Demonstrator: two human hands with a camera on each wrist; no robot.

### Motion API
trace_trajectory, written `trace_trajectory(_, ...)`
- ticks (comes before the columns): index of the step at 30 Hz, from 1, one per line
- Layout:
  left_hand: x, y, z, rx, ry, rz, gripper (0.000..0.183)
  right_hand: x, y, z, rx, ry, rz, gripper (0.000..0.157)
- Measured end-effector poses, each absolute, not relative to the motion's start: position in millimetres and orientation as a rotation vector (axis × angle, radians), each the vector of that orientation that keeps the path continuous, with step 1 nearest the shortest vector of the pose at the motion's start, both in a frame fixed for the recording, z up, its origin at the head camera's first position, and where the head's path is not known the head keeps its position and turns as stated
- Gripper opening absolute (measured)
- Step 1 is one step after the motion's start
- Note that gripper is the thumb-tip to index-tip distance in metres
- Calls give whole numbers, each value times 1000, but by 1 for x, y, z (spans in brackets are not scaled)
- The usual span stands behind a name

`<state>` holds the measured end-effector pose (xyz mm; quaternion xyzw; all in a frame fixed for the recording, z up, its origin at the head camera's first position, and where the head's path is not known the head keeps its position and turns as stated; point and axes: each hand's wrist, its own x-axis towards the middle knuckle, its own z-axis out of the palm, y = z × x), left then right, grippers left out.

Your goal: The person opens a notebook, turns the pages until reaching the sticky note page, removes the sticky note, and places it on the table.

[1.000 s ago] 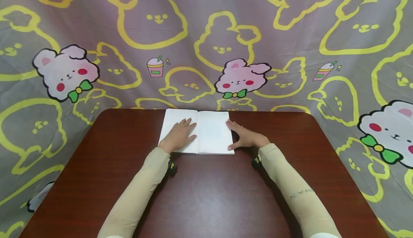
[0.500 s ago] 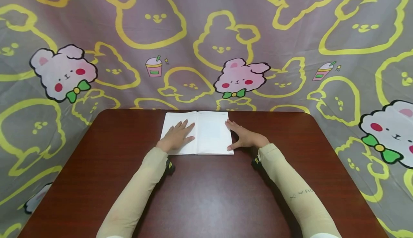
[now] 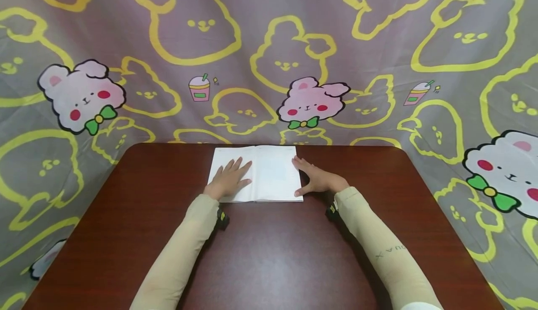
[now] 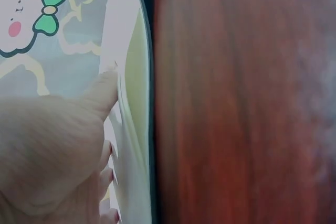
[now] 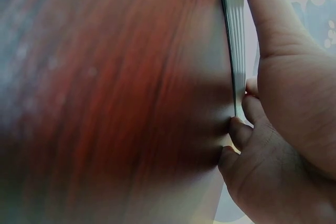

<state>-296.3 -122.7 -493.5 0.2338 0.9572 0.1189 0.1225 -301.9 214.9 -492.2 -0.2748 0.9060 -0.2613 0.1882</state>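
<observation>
An open notebook (image 3: 276,179) with white, mostly blank pages lies at the far side of the table. In the head view my left hand (image 3: 229,178) rests flat on its left page, fingers spread toward the centre fold. The left wrist view shows this hand (image 4: 50,150) pressing the pages, which bulge away from the dark cover (image 4: 151,103). At the right edge of the notebook is my right hand (image 3: 318,178), thumb and fingers spread apart along that edge and touching it. Seen from the right wrist, the hand (image 5: 294,98) lies against the page stack (image 5: 237,30), with several fingertips bent near the cover.
The notebook lies on a dark red-brown wooden table (image 3: 269,254) with rounded far corners. Behind and on both sides hangs a grey curtain (image 3: 269,2) printed with yellow outlines and cartoon rabbits. A small black device (image 3: 222,219) sits under each wrist.
My left hand has shifted slightly left and down, and the notebook's left half has come a little nearer with it. The right hand stays almost still at the edge.
</observation>
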Motion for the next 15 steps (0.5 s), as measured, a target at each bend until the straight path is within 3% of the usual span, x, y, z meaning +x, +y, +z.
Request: trace_trajectory(15,-291,-121,-494,626,2786,403,63,-299,213,-494,-743,2564,-723,119)
